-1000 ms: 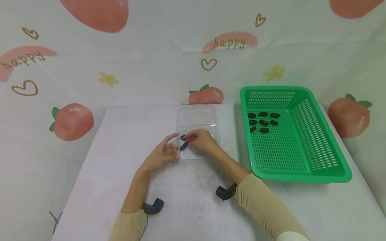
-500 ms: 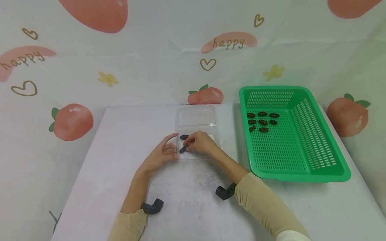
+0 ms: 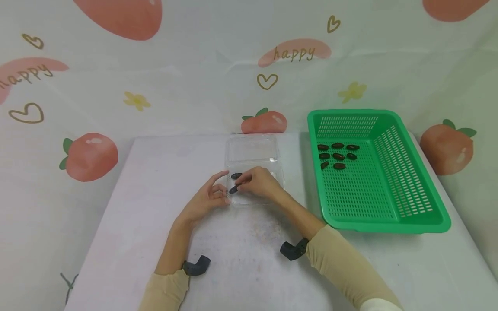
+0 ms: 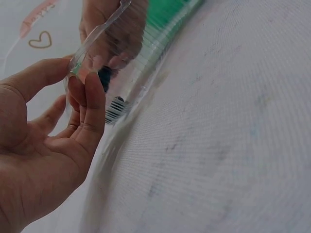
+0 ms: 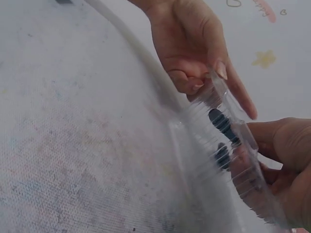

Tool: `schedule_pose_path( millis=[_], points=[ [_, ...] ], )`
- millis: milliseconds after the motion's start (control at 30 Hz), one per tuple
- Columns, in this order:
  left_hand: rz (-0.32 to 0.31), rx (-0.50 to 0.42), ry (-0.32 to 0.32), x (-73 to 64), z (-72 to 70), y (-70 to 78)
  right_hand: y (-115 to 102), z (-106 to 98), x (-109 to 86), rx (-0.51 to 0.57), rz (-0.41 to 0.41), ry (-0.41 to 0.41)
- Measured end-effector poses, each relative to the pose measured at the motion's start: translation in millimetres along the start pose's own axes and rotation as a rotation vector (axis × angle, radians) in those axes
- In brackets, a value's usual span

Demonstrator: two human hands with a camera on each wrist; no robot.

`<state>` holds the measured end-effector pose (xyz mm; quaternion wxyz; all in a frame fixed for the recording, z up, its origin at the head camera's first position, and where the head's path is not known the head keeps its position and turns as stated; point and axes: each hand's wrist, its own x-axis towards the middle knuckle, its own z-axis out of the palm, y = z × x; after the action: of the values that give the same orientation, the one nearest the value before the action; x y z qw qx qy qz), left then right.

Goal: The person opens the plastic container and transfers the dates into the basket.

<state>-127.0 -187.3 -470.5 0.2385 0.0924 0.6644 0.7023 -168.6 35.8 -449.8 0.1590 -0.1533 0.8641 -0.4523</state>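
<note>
A clear plastic clamshell box (image 3: pixel 253 149) lies with its lid folded back on the white table. My right hand (image 3: pixel 260 183) reaches into its base and pinches a dark, wrinkled date (image 3: pixel 233 189) between thumb and fingertips. Another date (image 3: pixel 235 176) lies just behind, partly covered by the fingers. My left hand (image 3: pixel 204 202) is at the box's left side, loosely bent fingers touching the rim. Through the ribbed clear wall, the left wrist view shows a dark date (image 4: pixel 116 109); the right wrist view shows a date (image 5: pixel 224 125) near the right hand's fingers (image 5: pixel 265 138).
To the right stands a green plastic basket (image 3: pixel 385 226) with several dark brown dates (image 3: pixel 338 156) in its far left part. Behind the table (image 3: pixel 241 268) hangs a white fruit-print cloth (image 3: pixel 202 77). Black wrist mounts (image 3: pixel 197 265) sit on both forearms.
My right hand shifted from the rear date to the front one, which has turned slightly and moved a little left. The left hand has stayed at the box's side.
</note>
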Motion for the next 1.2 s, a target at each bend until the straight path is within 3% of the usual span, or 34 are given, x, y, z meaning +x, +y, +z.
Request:
schedule_pose_path(
  millis=[200,467,733,967,1200],
  points=[
    [0.001,-0.002,-0.007,0.2,0.0,0.5,-9,-10,-8.6,0.01,-0.018,0.028],
    [-0.017,0.014,0.013,0.6,-1.1,-2.0,-26,-35,-26.7,0.133,-0.007,0.021],
    [-0.023,0.013,0.032,-0.2,-1.1,-2.3,-37,-60,-44.5,0.123,-0.001,0.064],
    [-0.025,-0.006,0.031,-0.8,-0.5,-1.1,-35,-87,-59.5,0.292,-0.001,0.082],
    [-0.006,-0.015,0.019,-0.4,-0.1,-1.8,-21,-113,-75.1,0.322,0.049,0.122]
  ],
)
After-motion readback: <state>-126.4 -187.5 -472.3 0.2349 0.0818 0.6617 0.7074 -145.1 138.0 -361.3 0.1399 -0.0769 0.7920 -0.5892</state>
